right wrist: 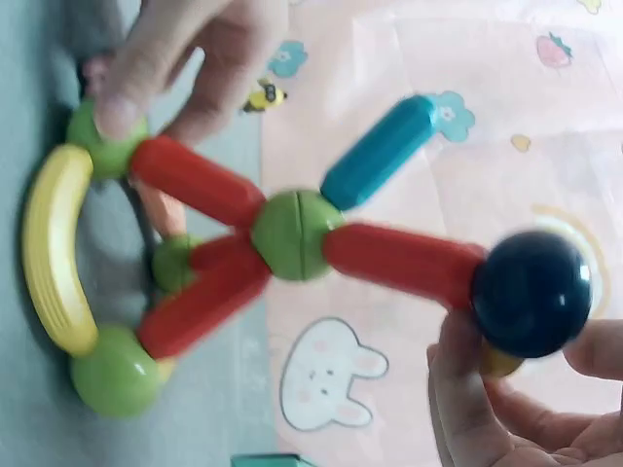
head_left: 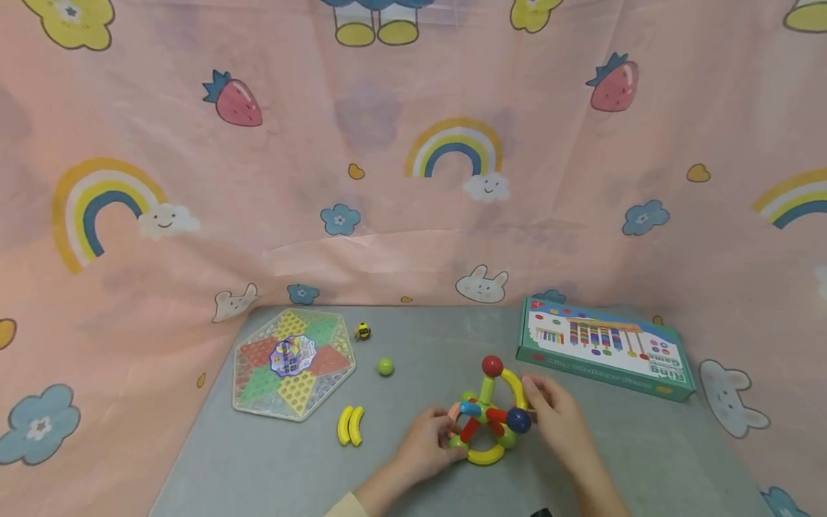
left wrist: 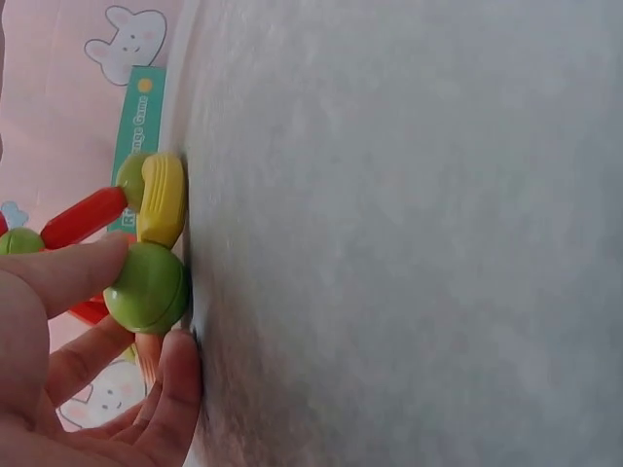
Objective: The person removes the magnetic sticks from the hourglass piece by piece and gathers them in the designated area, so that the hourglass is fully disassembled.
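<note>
A toy model of coloured balls and sticks [head_left: 483, 413] stands on the table between both hands. At its base, my left hand [head_left: 426, 441] pinches a green ball [left wrist: 146, 289], close to the tabletop. A yellow curved stick [right wrist: 58, 248] joins two green base balls. My right hand [head_left: 555, 413] grips the model's right side, with fingers and thumb around the dark blue ball [right wrist: 531, 294] and the end of another yellow curved stick [head_left: 515, 388]. That stick arches up to a red ball [head_left: 492, 366] on top. A blue stick [right wrist: 378, 151] juts from the central green ball [right wrist: 297, 234], its outer end bare.
Two yellow curved sticks [head_left: 349, 426] lie left of the hands, with a loose green ball [head_left: 385, 367] and a small bee figure [head_left: 363, 331] behind them. A hexagonal game board [head_left: 258, 384] lies at the left. At the back right is a green ring game box [head_left: 604, 348].
</note>
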### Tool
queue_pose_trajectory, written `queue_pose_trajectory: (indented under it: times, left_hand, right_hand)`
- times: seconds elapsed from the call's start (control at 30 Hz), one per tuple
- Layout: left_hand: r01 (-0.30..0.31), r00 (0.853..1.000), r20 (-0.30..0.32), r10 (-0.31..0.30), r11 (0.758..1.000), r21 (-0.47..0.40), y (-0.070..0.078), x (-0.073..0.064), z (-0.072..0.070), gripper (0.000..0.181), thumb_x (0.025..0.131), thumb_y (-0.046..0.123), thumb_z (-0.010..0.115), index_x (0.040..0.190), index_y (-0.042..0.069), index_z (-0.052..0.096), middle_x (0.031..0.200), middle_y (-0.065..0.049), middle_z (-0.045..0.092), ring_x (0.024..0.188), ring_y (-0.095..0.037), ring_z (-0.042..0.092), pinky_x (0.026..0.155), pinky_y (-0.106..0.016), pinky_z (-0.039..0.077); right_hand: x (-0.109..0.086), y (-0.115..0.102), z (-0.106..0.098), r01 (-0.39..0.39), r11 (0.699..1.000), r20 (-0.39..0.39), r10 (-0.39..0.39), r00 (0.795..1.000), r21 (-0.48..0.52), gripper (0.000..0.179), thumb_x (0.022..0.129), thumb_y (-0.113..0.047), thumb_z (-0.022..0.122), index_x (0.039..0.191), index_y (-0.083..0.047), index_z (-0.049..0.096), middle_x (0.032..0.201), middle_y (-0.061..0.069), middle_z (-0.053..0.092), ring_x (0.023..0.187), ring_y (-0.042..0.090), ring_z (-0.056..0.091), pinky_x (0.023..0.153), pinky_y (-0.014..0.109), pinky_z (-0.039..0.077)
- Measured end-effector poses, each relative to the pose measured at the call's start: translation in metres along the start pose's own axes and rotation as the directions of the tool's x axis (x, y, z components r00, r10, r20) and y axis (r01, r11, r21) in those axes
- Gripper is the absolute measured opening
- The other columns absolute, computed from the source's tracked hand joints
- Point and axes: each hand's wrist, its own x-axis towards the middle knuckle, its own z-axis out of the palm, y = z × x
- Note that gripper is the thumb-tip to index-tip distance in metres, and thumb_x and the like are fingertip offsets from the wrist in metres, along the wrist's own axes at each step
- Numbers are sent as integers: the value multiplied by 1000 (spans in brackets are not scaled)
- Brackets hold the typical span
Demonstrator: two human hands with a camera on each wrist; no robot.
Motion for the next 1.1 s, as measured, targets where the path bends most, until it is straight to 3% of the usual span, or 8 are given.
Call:
queue_pose_trajectory:
  times: [0.17,0.37,0.57,0.67,0.77,0.93,1.0,1.1]
  left_hand:
    - [74,996,-50,-75,997,-35,4,-3,3,25,77,20,88,95,10,74,115,-3,58,72,-7,52,61,-20,44]
    - [144,978,-129,-163,979,-146,11,-7,19,31,72,21,92,95,9,73,112,-2,53,72,-6,51,60,-19,45]
    - [229,969,-19,-244,932,-282,19,-16,31,40,75,18,89,105,14,63,121,-3,44,77,-9,52,61,-21,45]
    - [250,968,41,-248,931,-267,22,-21,33,38,78,15,85,105,16,59,123,-5,42,71,-10,51,58,-22,43]
    - [265,964,49,-260,944,-195,24,-22,29,39,78,15,84,105,16,56,118,-4,44,75,-12,52,63,-25,45]
    - [194,978,-75,-193,981,1,18,-7,9,54,78,20,82,124,12,54,121,-5,54,109,-23,58,95,-45,52]
    - [116,987,-122,-108,992,58,11,4,4,58,81,19,79,133,12,55,135,-8,55,124,-28,57,103,-51,48]
    - [14,994,-111,-1,993,115,0,18,-1,56,87,16,74,140,18,56,149,-7,50,135,-29,52,108,-51,46]
  right_hand:
    - [-4,-2,13,-27,998,-38,29,999,50,60,105,-50,44,146,-6,49,131,18,64,106,22,68,91,34,57]
    - [4,-2,26,-8,993,-98,20,995,122,54,106,-49,43,145,-12,50,123,14,68,107,20,68,84,16,52]
    - [17,-3,32,-3,980,-124,28,992,201,53,105,-52,42,141,-13,49,127,10,64,105,18,67,89,20,52]
    - [21,-4,34,-10,973,-128,41,991,231,54,105,-52,42,139,-11,50,126,12,61,101,19,68,86,20,54]
    - [22,-6,35,-7,972,-128,37,991,234,52,106,-49,43,137,-9,52,124,14,61,98,21,67,82,18,54]
    - [24,-6,33,-16,978,-114,41,993,208,57,104,-55,41,138,-11,56,129,12,60,108,24,61,86,19,51]
    - [23,-5,30,-22,979,-105,44,994,203,61,103,-59,39,139,-14,58,132,12,58,111,27,57,87,22,51]
    - [20,-3,27,-15,978,-89,34,995,209,58,104,-56,40,141,-15,58,136,11,56,110,28,56,86,26,56]
